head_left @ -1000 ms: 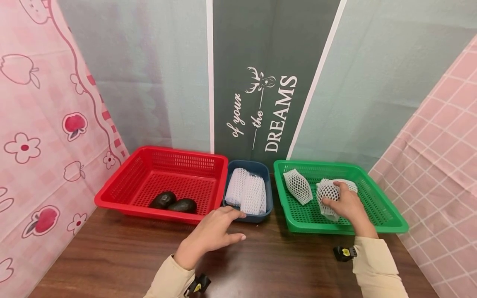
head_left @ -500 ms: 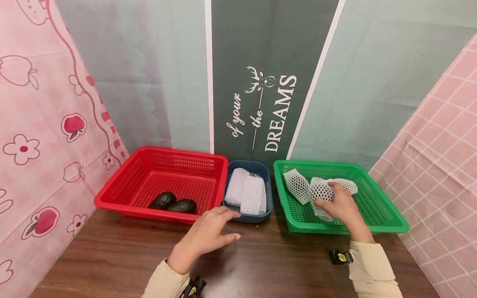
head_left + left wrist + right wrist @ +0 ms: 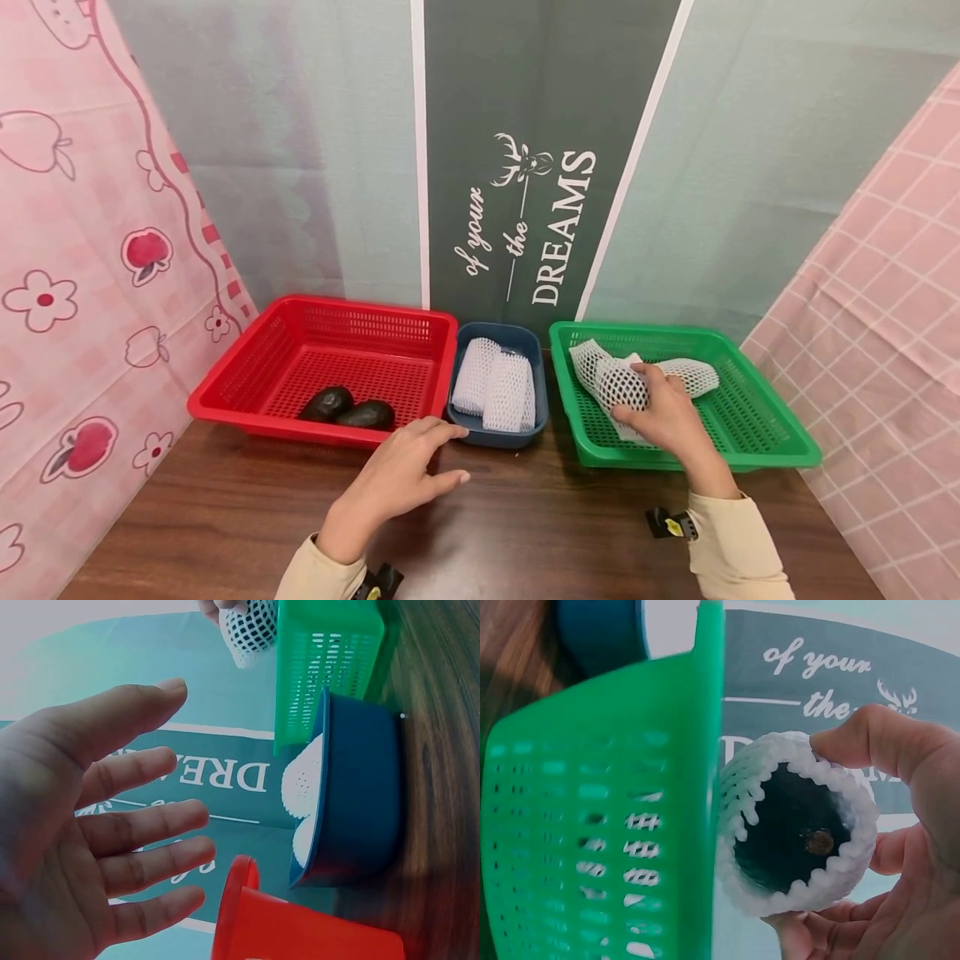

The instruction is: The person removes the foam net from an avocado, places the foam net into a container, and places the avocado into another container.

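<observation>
My right hand [image 3: 663, 414] grips an avocado in a white foam net sleeve [image 3: 621, 390] over the green basket [image 3: 757, 454]. In the right wrist view, the dark stem end of the avocado [image 3: 791, 832] shows through the sleeve's open end, thumb on one side and fingers on the other. Two more netted avocados lie in that basket, one at the left [image 3: 587, 360], partly covered by the held one, and another at the right [image 3: 693, 377]. My left hand [image 3: 397, 471], fingers extended and holding nothing, hovers in front of the red basket [image 3: 225, 408] and the blue bin [image 3: 498, 440].
Two bare avocados [image 3: 327, 404] lie in the red basket's front part. The blue bin, between the two baskets, holds several white foam net sleeves [image 3: 507, 392]. Wooden table [image 3: 540, 533] runs along the front; a printed cloth [image 3: 360, 167] hangs close behind the containers.
My right hand has carried the netted avocado leftward across the green basket, toward the netted one at the left. My left hand has drifted slightly left.
</observation>
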Demonstrator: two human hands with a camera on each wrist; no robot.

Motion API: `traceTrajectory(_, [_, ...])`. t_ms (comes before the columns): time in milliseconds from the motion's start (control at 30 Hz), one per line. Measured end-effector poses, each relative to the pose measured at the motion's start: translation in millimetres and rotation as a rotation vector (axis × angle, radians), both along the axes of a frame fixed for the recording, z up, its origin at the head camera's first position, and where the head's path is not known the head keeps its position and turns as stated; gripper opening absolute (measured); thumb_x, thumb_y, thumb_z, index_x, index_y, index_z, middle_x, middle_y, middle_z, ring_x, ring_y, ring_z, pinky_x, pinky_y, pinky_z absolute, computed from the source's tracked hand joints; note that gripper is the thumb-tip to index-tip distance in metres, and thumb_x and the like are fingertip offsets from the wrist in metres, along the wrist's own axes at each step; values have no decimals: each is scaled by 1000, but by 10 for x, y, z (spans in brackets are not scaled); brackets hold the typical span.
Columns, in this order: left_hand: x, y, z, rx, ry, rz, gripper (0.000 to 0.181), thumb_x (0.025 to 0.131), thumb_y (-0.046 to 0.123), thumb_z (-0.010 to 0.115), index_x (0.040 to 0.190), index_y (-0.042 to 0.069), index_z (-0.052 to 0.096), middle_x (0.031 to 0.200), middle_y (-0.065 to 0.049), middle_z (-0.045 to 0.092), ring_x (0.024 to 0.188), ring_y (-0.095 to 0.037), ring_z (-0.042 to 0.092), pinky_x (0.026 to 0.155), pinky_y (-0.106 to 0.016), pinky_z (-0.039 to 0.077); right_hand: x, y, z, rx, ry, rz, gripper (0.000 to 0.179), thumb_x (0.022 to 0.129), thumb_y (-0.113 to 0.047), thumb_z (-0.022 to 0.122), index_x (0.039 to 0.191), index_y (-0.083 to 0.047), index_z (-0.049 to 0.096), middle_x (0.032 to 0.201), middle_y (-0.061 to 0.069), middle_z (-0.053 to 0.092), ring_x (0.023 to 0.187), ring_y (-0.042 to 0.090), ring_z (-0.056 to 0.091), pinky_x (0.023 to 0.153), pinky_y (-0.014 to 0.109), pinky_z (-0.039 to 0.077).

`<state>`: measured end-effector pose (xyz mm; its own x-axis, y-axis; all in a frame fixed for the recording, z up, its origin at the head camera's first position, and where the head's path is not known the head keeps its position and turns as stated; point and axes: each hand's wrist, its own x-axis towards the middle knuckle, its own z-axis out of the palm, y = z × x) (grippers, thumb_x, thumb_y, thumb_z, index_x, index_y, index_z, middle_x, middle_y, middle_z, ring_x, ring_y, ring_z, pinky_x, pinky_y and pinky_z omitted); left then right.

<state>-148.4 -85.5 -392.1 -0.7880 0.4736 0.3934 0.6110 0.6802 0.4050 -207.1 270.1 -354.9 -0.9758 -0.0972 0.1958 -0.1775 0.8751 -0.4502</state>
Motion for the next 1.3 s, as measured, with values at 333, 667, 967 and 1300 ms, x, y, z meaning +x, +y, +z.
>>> traceTrajectory(333, [39,-54,-13,8,-5,24,44,75,36,76,113,15,65,107,0,60,95,-15,56,82,-36,48,64,-152,49,-23,17,32,70,76,-21,70,135,2,38,107,29,50,91,36,47,65,46,42])
traceTrajectory(667, [57,-128,-27,51,16,52,43,73,33,78,111,16,65,107,3,60,97,-13,55,82,-34,47,122,-316,29,-35,78,83,68,73,-18,73,133,-3,44,107,25,48,85,32,49,63,44,43])
traceTrajectory(967, [96,-192,-37,75,7,88,44,72,32,79,111,17,65,105,4,61,94,-11,55,80,-34,48,160,-474,-35,-47,132,153,68,69,-16,76,130,-6,48,109,20,49,89,30,50,70,46,43])
traceTrajectory(1300, [155,-202,-76,65,-46,79,40,76,34,76,111,19,65,108,6,61,99,-11,54,84,-37,47,199,-611,-111,-56,168,240,67,68,-15,76,129,-8,50,112,16,51,93,27,50,74,44,43])
